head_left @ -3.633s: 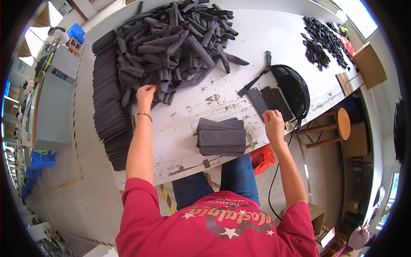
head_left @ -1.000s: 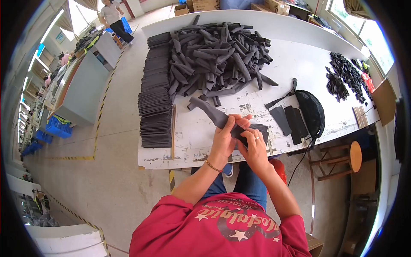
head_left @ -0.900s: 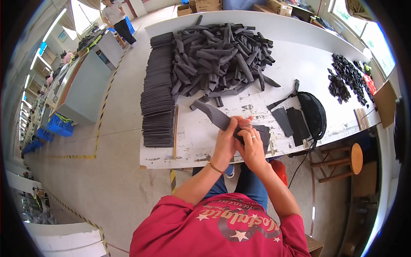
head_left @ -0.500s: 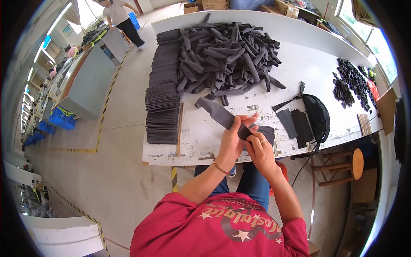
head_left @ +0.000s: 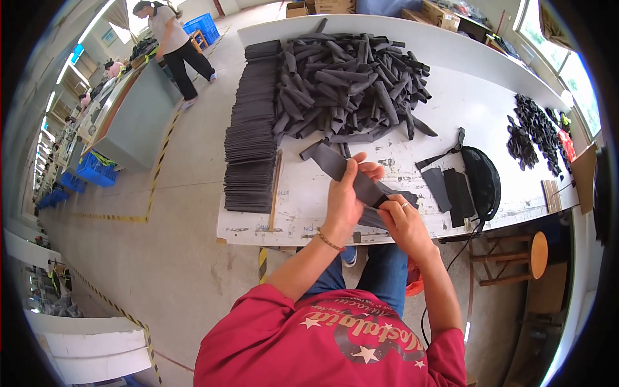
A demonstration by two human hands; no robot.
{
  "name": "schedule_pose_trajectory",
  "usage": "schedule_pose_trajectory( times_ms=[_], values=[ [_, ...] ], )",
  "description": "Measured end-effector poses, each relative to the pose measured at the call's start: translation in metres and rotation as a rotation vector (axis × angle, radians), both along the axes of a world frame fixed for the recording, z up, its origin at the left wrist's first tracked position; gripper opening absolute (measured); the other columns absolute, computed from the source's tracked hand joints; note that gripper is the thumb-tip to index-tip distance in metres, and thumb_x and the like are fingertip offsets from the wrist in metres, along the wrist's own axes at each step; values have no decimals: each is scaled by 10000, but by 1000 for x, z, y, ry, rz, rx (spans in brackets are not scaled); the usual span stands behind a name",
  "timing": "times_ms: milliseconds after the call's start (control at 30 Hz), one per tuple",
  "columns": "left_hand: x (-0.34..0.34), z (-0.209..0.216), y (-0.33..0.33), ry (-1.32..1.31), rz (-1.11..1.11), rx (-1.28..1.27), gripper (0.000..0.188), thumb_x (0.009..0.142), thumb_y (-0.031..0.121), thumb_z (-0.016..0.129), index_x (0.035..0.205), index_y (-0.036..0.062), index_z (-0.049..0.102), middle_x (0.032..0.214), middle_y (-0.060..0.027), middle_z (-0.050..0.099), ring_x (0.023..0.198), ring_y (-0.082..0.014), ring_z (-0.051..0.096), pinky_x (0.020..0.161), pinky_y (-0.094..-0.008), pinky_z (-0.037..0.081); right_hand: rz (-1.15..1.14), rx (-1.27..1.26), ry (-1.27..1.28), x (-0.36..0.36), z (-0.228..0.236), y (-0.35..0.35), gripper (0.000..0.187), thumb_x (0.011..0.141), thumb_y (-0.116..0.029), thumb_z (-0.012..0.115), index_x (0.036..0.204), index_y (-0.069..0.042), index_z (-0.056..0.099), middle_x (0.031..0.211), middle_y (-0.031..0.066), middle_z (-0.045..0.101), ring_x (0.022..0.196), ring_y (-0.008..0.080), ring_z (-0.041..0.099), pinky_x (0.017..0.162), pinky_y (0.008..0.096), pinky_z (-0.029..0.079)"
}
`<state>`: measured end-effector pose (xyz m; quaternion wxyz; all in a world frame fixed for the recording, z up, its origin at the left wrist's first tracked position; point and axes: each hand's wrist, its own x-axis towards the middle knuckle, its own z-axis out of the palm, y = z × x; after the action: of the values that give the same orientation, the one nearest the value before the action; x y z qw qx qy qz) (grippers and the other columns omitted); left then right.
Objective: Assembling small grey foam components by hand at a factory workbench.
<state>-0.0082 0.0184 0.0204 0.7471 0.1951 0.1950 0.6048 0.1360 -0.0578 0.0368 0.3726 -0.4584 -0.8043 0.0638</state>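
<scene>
I have 1 dark grey strip [head_left: 330,161] in both hands, on the near side of the loose pile [head_left: 351,90] of similar rolled pieces. My left grip [head_left: 343,203] clasps it under the thumb, across the palm, with the fingertips lifted beyond it; I judge that this flattens and steadies it. My right grip [head_left: 407,226] pinches its nearer end between thumb and fingers, likely to control that edge. With 2 grips on it, the length between looks fairly straight, while the far end bends free toward the pile; whether that end touches the surface [head_left: 451,90] I cannot tell.

Nearer to me than the pile, a stack [head_left: 407,196] of flat dark pieces lies partly hidden beneath my hands, probably there for a short reach. Along the pile's left side runs a long row [head_left: 251,129] of flat pieces, packed tightly, I suppose to hold together. Right of the pile and nearer me, flat dark panels [head_left: 436,188] lie beside a black mesh pouch [head_left: 482,184], seemingly set apart to leave my hands room.
</scene>
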Motion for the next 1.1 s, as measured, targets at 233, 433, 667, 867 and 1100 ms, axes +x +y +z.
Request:
schedule_pose_trajectory(
  times_ms=[233, 433, 667, 867, 1100],
  values=[
    [18, -7, -16, -127, 46, 32, 354, 1003, 305, 532, 1169, -8, 537, 948, -92, 660, 952, -250, 649, 949, -393, 495, 10, 21, 117, -3, -8, 8, 169, 819, 53, 648, 947, 2, 550, 945, 172, 580, 774, 373, 597, 649, 416, 499],
    [21, -13, -22, -140, 56, 13, 367, 993, 321, 550, 1156, -8, 548, 936, -86, 654, 953, -252, 650, 952, -387, 497, 46, -30, 135, -5, -13, 11, 199, 799, 77, 647, 936, 6, 522, 895, 165, 569, 772, 376, 594, 654, 432, 497],
    [22, -14, -22, -132, 94, 29, 359, 998, 315, 542, 1153, -9, 557, 924, -88, 651, 929, -251, 656, 931, -384, 508, 43, -40, 155, -8, -14, 14, 191, 798, 81, 640, 930, 4, 525, 881, 167, 561, 760, 377, 588, 641, 432, 487],
    [19, -15, -21, -114, 108, 18, 355, 1008, 311, 523, 1155, -10, 557, 924, -94, 655, 931, -262, 659, 924, -388, 512, 41, -68, 172, -11, -14, 14, 170, 806, 73, 637, 922, 3, 534, 882, 166, 562, 761, 375, 589, 645, 433, 486],
    [12, -8, -14, -64, 94, 28, 372, 1023, 312, 482, 1182, -21, 529, 950, -124, 667, 969, -285, 662, 954, -411, 504, -85, -95, 257, -22, -10, 7, 126, 831, 28, 652, 942, 23, 591, 949, 156, 590, 791, 324, 608, 684, 383, 503]
  ],
)
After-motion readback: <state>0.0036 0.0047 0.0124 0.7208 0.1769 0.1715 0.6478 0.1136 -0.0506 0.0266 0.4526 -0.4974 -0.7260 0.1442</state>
